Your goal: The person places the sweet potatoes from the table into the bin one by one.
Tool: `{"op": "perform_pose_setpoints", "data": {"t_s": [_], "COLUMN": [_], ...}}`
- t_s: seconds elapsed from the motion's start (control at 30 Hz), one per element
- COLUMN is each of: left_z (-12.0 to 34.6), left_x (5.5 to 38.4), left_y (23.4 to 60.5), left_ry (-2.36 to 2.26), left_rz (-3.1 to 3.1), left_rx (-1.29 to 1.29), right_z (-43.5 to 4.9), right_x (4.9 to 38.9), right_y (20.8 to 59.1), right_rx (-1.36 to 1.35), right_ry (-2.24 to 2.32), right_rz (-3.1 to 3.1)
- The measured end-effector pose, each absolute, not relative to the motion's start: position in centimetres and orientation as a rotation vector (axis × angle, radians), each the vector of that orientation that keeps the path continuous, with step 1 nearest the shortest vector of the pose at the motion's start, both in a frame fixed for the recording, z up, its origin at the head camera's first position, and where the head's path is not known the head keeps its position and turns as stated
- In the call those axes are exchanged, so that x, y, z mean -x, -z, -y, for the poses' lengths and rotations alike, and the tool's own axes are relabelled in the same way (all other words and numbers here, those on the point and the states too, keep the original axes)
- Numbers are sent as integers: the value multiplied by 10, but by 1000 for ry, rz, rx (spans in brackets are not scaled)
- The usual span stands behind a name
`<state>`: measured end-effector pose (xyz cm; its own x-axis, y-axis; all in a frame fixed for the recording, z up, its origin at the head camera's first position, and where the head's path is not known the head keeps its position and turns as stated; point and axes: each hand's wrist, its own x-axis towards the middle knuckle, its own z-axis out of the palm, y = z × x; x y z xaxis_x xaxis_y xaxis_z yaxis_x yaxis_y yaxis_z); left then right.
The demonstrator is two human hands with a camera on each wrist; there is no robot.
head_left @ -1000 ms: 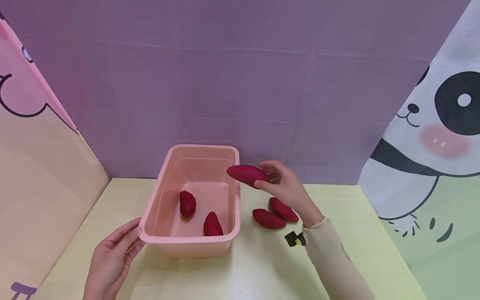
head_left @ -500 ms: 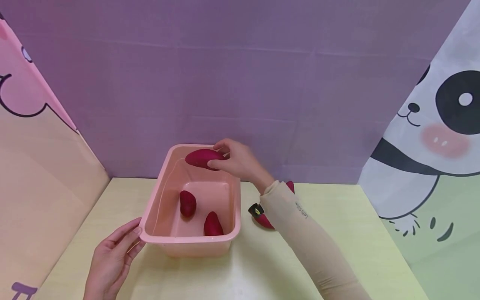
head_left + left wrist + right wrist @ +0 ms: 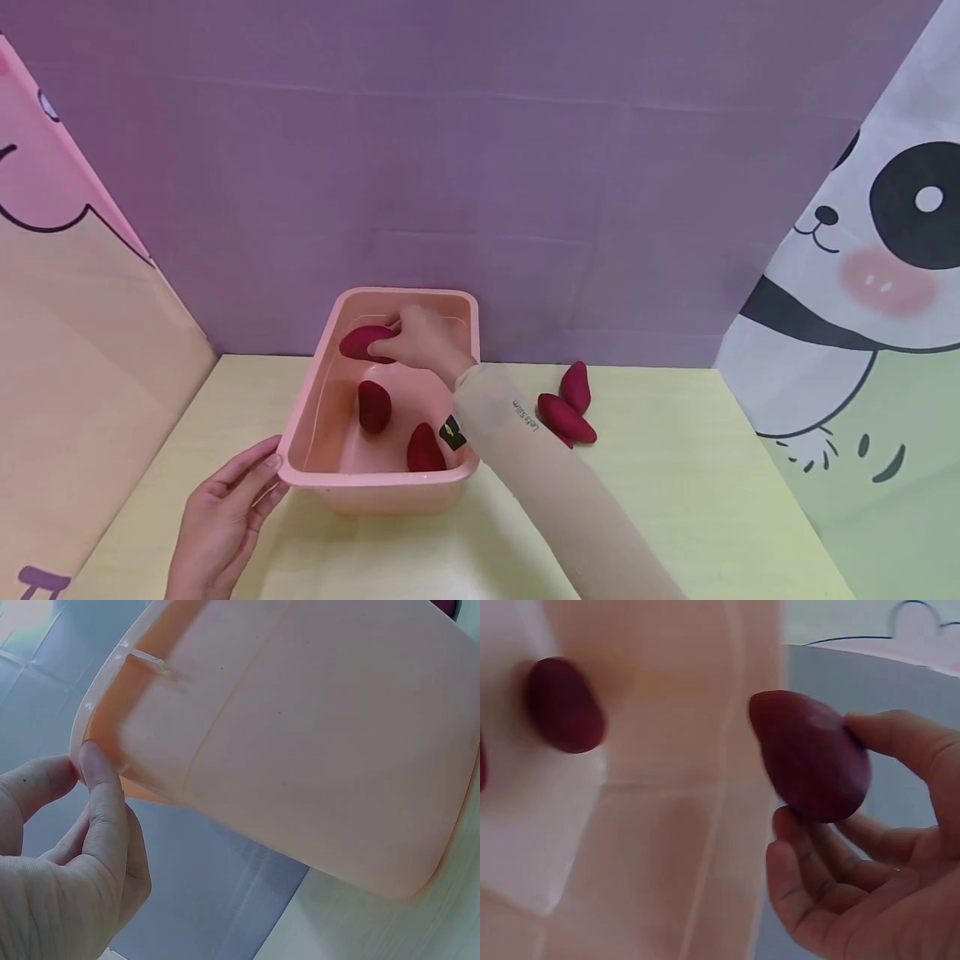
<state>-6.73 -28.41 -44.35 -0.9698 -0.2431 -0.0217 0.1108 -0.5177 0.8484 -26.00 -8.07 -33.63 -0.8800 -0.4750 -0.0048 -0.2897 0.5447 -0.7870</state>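
Note:
My right hand (image 3: 426,337) pinches a dark red sweet potato (image 3: 363,342) between thumb and fingers, inside the far part of a pink plastic basin (image 3: 381,480). In the right wrist view the held sweet potato (image 3: 810,757) sits between the thumb and the curled fingers. Two more sweet potatoes lie on the basin's floor: one near the middle (image 3: 374,407), another by the near wall (image 3: 426,450). With thumb and fingers, my left hand (image 3: 225,517) pinches the basin's near left corner; the left wrist view shows this hand (image 3: 82,847) gripping the rim.
Right of the basin, several sweet potatoes (image 3: 567,417) lie in a group on the pale wooden table (image 3: 675,500), one partly hidden by the right sleeve (image 3: 540,467). A purple cloth (image 3: 480,167) hangs behind, with printed panels at both sides.
My right hand has carried the sweet potato leftward from beside the basin, over its rim and down into the far part. The left hand keeps its place on the corner.

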Motion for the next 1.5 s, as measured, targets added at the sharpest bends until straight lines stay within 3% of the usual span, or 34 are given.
{"op": "perform_pose_setpoints", "data": {"t_s": [0.33,0.97,1.37,1.5], "left_z": [282,281,281,281], "left_x": [67,66,67,67], "left_y": [443,443,445,444], "left_ry": [2556,2557,2566,2557], "left_rz": [1426,1432,1410,1410], "left_rx": [-180,-192,-155,-168], "right_z": [89,87,84,80], "right_x": [255,249,246,238], "right_y": [369,370,333,315], "right_rx": [591,733,1050,1035], "right_ry": [854,884,930,969], "right_rz": [-2565,-2539,-2518,-2477]}}
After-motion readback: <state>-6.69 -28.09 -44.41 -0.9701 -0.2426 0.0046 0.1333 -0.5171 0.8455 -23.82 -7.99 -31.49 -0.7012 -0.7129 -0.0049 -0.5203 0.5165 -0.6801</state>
